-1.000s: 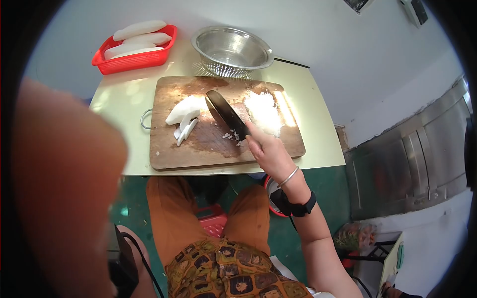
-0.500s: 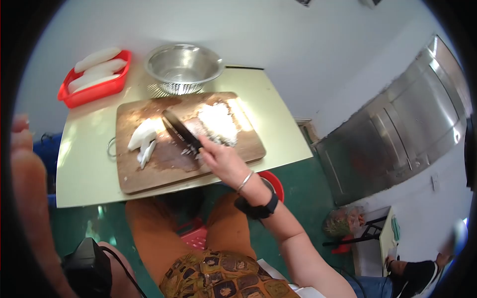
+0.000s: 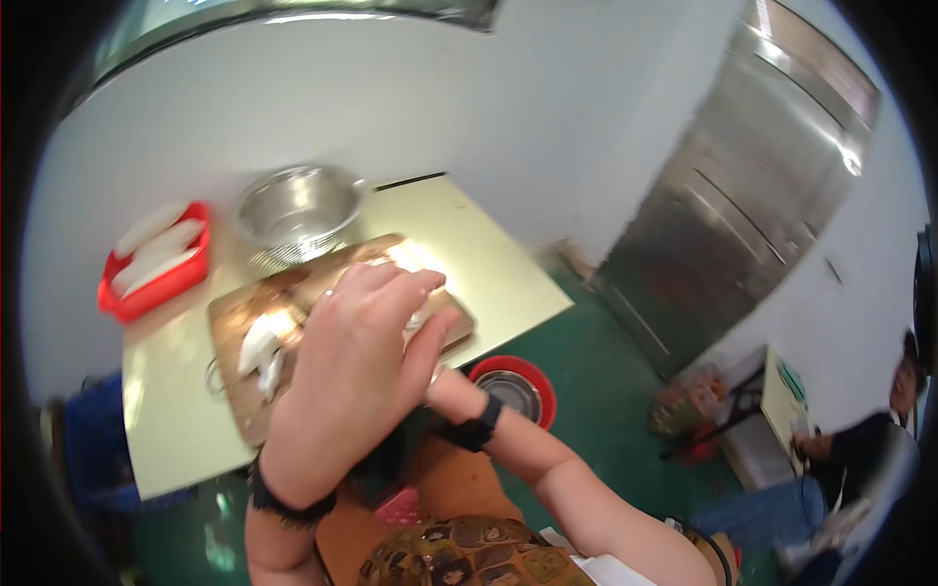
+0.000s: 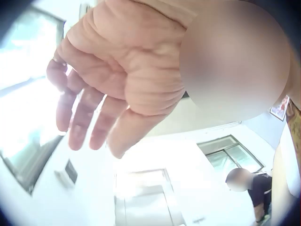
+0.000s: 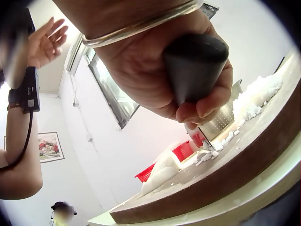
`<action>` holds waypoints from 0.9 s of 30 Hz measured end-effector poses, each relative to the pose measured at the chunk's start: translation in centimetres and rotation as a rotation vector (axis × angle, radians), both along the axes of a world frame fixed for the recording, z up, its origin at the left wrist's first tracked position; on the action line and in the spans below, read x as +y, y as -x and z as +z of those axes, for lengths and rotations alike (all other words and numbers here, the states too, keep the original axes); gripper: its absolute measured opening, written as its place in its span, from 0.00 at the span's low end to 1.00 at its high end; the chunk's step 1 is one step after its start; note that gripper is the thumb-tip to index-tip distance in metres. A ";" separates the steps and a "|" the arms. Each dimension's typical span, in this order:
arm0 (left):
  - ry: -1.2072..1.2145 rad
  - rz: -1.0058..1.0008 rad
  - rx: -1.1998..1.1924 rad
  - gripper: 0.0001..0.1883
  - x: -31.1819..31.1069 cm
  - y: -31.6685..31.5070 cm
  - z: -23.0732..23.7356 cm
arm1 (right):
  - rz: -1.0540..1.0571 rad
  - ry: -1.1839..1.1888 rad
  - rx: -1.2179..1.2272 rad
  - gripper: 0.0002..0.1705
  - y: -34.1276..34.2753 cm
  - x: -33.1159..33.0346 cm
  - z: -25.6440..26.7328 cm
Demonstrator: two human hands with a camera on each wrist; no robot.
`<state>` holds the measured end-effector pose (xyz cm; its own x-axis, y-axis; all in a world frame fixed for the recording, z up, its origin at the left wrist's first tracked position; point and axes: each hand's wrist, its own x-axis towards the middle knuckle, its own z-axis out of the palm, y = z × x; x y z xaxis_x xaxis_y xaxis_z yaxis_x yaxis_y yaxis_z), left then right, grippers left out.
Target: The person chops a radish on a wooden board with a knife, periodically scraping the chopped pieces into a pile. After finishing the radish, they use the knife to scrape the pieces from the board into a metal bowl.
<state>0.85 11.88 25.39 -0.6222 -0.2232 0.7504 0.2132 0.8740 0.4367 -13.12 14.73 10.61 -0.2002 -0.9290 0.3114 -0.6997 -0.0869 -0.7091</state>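
Observation:
My left hand (image 3: 354, 361) is raised in front of the head camera, above the cutting board (image 3: 227, 317). Its fingers are loosely bent and its palm (image 4: 127, 61) holds nothing. My right hand (image 5: 141, 70) grips a kitchen knife by its black handle (image 5: 195, 68), low over the board. In the head view the left hand hides the knife and most of the right hand. Peeled white radish pieces (image 3: 259, 347) lie at the board's left. Finely chopped white bits (image 5: 256, 101) are heaped at its other side, with small bits scattered below the knife hand.
A red basket (image 3: 202, 259) of peeled white radishes and a metal colander (image 3: 244, 215) stand at the back of the pale table (image 3: 508, 269). On the floor are a red basin (image 3: 547, 396) and a blue crate (image 3: 86, 420). Another person (image 3: 850, 464) sits far right.
The left hand has come from the far left edge to over the board. The head view has tilted and swung right. The right hand keeps hold of the knife.

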 end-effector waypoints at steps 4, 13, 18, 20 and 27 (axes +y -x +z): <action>-0.162 0.393 -0.018 0.08 -6.3 -0.8 -10.0 | -0.233 -0.181 -0.109 0.25 0.6 0.5 -0.9; -0.282 0.553 -0.197 0.10 -8.5 -1.5 -22.3 | -0.110 -0.229 -0.371 0.27 0.0 2.8 -0.2; -0.228 0.660 -0.282 0.09 -8.0 0.6 -22.2 | -0.106 -0.094 -0.073 0.25 -0.9 2.2 -0.8; -0.255 0.666 -0.322 0.09 -8.0 0.9 -21.9 | -0.111 -0.029 0.041 0.25 -0.8 2.3 -1.4; -0.249 0.676 -0.292 0.06 -8.4 1.9 -22.7 | -0.169 -0.084 0.022 0.23 0.1 1.9 -1.7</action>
<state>-1.07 3.44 2.71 -0.4559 -0.7651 0.4548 -0.4855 0.6420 0.5934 -13.26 16.59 8.90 -0.3492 -0.9057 0.2402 -0.7146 0.0916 -0.6935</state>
